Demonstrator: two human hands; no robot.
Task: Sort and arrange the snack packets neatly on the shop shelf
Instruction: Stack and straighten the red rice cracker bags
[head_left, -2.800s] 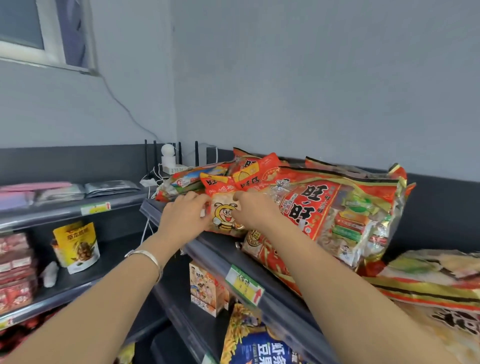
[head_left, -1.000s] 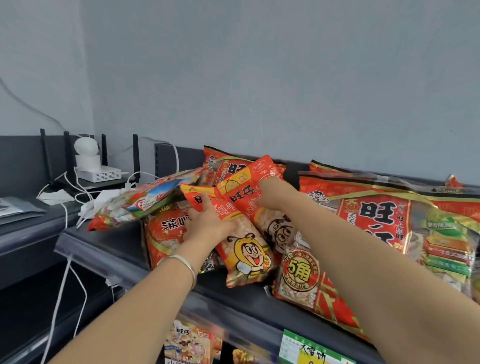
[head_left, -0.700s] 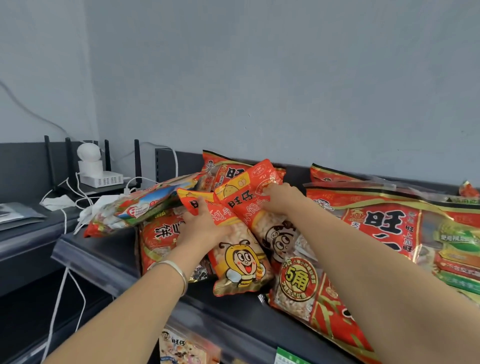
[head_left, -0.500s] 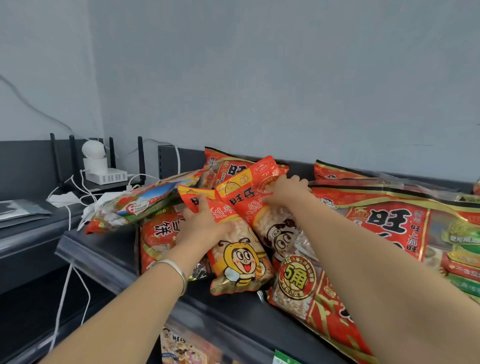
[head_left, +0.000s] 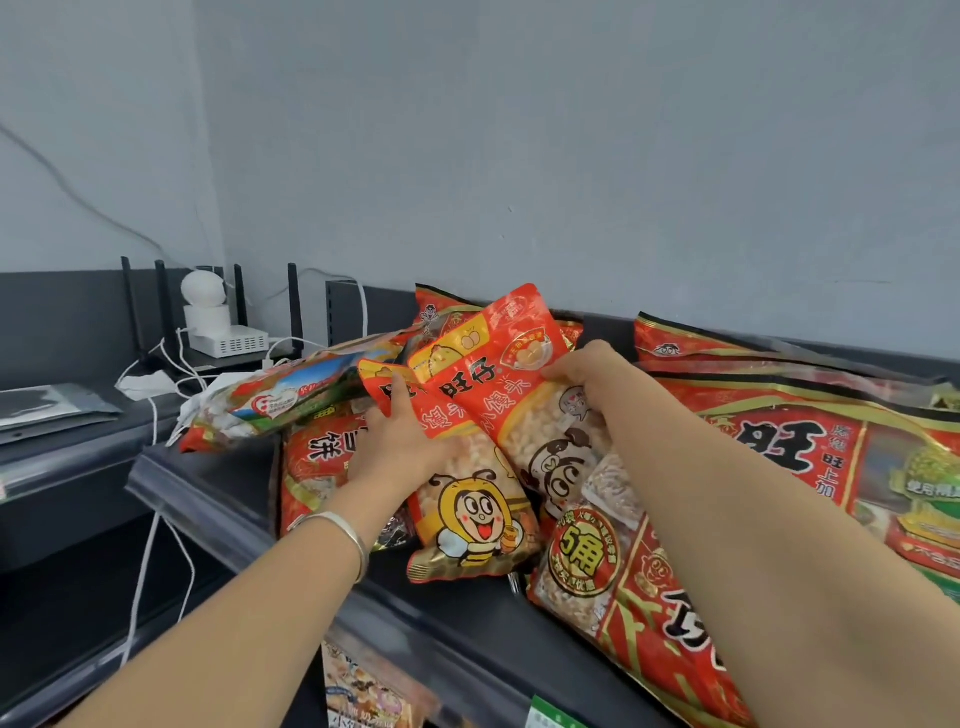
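Two small red-orange snack packets lean on the dark top shelf (head_left: 218, 514). The front one, the bee packet (head_left: 472, 514), has a cartoon bee; my left hand (head_left: 400, 441) grips its upper left part, thumb on top. Behind it stands the red packet (head_left: 498, 374) with black characters and a cartoon face; my right hand (head_left: 582, 374) pinches its right edge. A large red bag (head_left: 779, 457) lies to the right under my right arm. A flat multicoloured packet (head_left: 291, 400) lies on a red bag (head_left: 317, 457) to the left.
A white camera on a router (head_left: 218, 327) with black antennas and white cables sits at the back left corner. A grey side shelf (head_left: 62, 431) holds flat dark packs. Boxed snacks (head_left: 363, 691) show on the shelf below. The grey wall rises behind.
Since 2.8 s ago the view has moved closer and left. Over the last second both hands stayed on the two small packets, lifting the rear one slightly more upright.
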